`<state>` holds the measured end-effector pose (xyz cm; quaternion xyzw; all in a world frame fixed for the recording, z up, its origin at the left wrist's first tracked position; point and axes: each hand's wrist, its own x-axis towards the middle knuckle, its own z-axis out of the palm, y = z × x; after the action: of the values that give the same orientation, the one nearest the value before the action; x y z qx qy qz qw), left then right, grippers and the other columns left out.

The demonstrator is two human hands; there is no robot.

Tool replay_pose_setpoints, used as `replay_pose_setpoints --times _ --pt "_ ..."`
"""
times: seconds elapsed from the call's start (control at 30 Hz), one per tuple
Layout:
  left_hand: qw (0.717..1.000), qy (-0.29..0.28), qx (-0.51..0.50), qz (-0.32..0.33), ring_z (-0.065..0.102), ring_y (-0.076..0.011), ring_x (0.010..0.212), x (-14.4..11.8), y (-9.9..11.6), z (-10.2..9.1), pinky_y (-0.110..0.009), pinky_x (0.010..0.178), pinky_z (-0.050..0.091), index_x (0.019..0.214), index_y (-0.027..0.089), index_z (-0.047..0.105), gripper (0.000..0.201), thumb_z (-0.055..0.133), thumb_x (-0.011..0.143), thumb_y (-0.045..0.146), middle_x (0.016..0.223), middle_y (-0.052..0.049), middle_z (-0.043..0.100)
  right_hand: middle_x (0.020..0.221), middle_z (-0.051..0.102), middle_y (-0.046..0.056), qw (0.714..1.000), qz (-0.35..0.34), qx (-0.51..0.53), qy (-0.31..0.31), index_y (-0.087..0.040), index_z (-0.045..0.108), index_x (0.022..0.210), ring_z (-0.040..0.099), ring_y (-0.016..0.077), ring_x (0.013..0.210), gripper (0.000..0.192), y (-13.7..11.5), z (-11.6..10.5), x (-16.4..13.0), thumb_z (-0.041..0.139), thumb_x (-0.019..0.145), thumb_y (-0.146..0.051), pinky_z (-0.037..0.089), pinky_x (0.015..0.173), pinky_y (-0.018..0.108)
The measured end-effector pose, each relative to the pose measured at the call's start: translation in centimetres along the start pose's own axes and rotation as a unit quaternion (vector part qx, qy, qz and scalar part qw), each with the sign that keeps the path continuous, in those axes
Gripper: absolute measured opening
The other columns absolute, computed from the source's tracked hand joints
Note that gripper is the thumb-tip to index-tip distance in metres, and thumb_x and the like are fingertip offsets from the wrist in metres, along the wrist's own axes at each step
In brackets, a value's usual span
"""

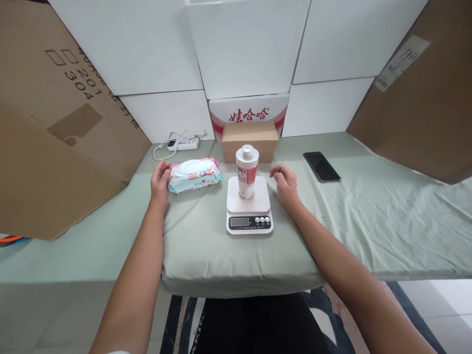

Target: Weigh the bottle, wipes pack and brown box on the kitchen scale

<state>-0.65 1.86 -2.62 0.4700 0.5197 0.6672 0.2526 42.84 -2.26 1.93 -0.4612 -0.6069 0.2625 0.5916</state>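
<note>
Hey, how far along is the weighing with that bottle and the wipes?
Done: the bottle stands upright on the scale. In hand: nothing; the right hand is open beside the scale, the left hand rests against the wipes pack. Left: the wipes lie off the scale.

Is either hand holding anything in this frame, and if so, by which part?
Nothing is held. The left hand rests open against the wipes pack; the right hand is open beside the scale, which bears the bottle.
</note>
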Motion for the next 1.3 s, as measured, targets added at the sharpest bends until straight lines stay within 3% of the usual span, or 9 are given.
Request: replay_pose_setpoints --times 0.1,0.2,0.43,0.53,0.6,0.77,0.9,1.03,1.3 --pt "1.0 0.0 -0.008 -0.007 0.062 -0.0323 0.142 0.0 0.1 0.0 -0.046 0.123 0.048 0.142 0.024 0.068 0.08 0.082 0.076 0.069 0.147 -0.016 0.068 0.103 0.074 0.008 0.989 -0.114 -0.027 -0.095 -0.022 0.072 0.111 0.057 0.0212 0.084 0.03 -1.6 0.8 -0.7 0.06 0.096 -0.046 0.047 0.078 0.038" --pt "1.0 0.001 -0.016 -0.011 0.062 -0.0331 0.141 0.1 0.2 0.1 -0.047 0.123 0.048 0.14 0.023 0.069 0.082 0.083 0.074 0.07 0.147 -0.016 0.068 0.114 0.075 0.012 0.978 -0.139 -0.059 -0.147 -0.021 0.067 0.131 0.059 0.0241 0.092 0.05 -2.2 1.8 -1.3 0.071 0.093 -0.053 0.049 0.081 0.039" --pt "1.0 0.004 -0.008 0.0 0.064 -0.0341 0.139 0.2 0.0 0.4 -0.048 0.122 0.049 0.138 0.022 0.069 0.083 0.082 0.073 0.072 0.144 -0.018 0.069 0.1 0.074 0.007 0.974 -0.084 -0.066 -0.198 -0.021 0.067 0.118 0.057 0.0196 0.08 0.038 -2.3 2.9 -2.3 0.074 0.092 -0.048 0.048 0.073 0.034" --pt "1.0 0.004 -0.011 -0.003 0.063 -0.0336 0.14 0.2 0.0 0.3 -0.048 0.122 0.049 0.138 0.022 0.068 0.081 0.081 0.075 0.071 0.144 -0.017 0.068 0.093 0.071 0.004 0.981 -0.082 -0.053 -0.167 -0.021 0.067 0.112 0.053 0.0169 0.075 0.036 -2.1 2.5 -1.8 0.076 0.089 -0.047 0.046 0.07 0.033" --pt "1.0 0.004 -0.016 -0.007 0.062 -0.0334 0.141 0.2 0.0 0.2 -0.048 0.123 0.048 0.139 0.022 0.067 0.081 0.081 0.076 0.07 0.145 -0.017 0.067 0.088 0.068 0.002 0.988 -0.082 -0.063 -0.114 -0.021 0.067 0.109 0.052 0.0162 0.072 0.037 -1.6 1.6 -0.8 0.077 0.087 -0.048 0.046 0.069 0.032" --pt "1.0 0.001 -0.012 -0.006 0.062 -0.033 0.142 0.3 -0.2 0.2 -0.047 0.124 0.047 0.141 0.022 0.067 0.083 0.08 0.075 0.071 0.146 -0.017 0.068 0.085 0.064 0.0 0.986 -0.051 -0.149 0.061 -0.022 0.066 0.107 0.049 0.0163 0.069 0.036 1.4 -2.7 2.7 0.077 0.083 -0.047 0.048 0.071 0.034" --pt "1.0 0.001 -0.018 0.0 0.062 -0.035 0.141 0.3 -0.3 0.3 -0.05 0.124 0.046 0.141 0.02 0.067 0.084 0.081 0.076 0.07 0.145 -0.018 0.069 0.097 0.072 0.006 0.972 0.015 -0.188 0.143 -0.019 0.067 0.112 0.05 0.0168 0.07 0.041 3.8 -5.7 4.5 0.076 0.078 -0.041 0.05 0.075 0.037" --pt "1.0 -0.002 -0.015 -0.003 0.062 -0.0353 0.141 0.2 -0.1 0.3 -0.049 0.123 0.047 0.143 0.017 0.066 0.083 0.08 0.078 0.068 0.145 -0.019 0.068 0.103 0.076 0.012 0.971 0.056 -0.18 0.149 -0.016 0.066 0.113 0.055 0.0181 0.072 0.045 5.3 -6.5 4.7 0.075 0.076 -0.04 0.054 0.08 0.041" --pt "1.0 -0.012 0.0 0.006 0.064 -0.0334 0.14 0.2 -0.3 0.4 -0.047 0.123 0.047 0.141 0.021 0.068 0.081 0.08 0.076 0.07 0.142 -0.018 0.069 0.104 0.075 0.013 0.968 0.06 -0.195 0.146 -0.018 0.065 0.116 0.059 0.0203 0.079 0.054 7.9 -6.4 4.7 0.076 0.076 -0.051 0.057 0.084 0.043"
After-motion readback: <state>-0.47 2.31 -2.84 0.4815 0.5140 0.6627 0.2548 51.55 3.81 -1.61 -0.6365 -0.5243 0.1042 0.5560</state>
